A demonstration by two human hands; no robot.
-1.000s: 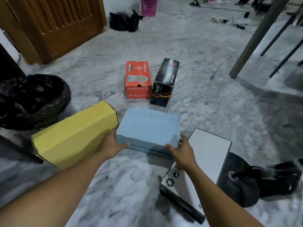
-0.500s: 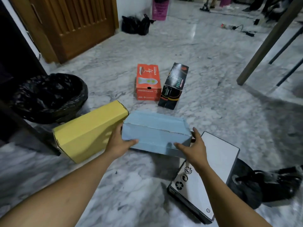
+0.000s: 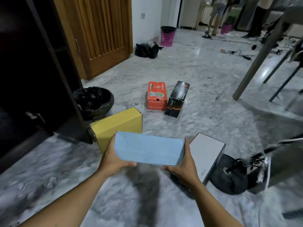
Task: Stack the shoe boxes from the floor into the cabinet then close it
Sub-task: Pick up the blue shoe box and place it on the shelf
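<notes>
A light blue shoe box (image 3: pixel 148 149) is off the floor, held between my left hand (image 3: pixel 114 158) at its left end and my right hand (image 3: pixel 184 167) at its right end. On the marble floor lie a yellow box (image 3: pixel 117 125) just behind it, a white box (image 3: pixel 205 152) to the right, and farther off an orange box (image 3: pixel 157 95) next to a black box (image 3: pixel 177 99). The dark cabinet (image 3: pixel 32 76) stands open at the left, its door edge (image 3: pixel 72 89) jutting toward the yellow box.
A bin lined with a black bag (image 3: pixel 94 101) sits beside the cabinet door. A black bag and shoes (image 3: pixel 236 175) lie at the right. Table and chair legs (image 3: pixel 255 63) rise at the far right. A wooden door (image 3: pixel 105 35) and another person's legs (image 3: pixel 214 17) are in the background.
Both hands have lifted the blue box off the floor and tipped it toward me. The view has risen, showing the cabinet at the left and more of the room.
</notes>
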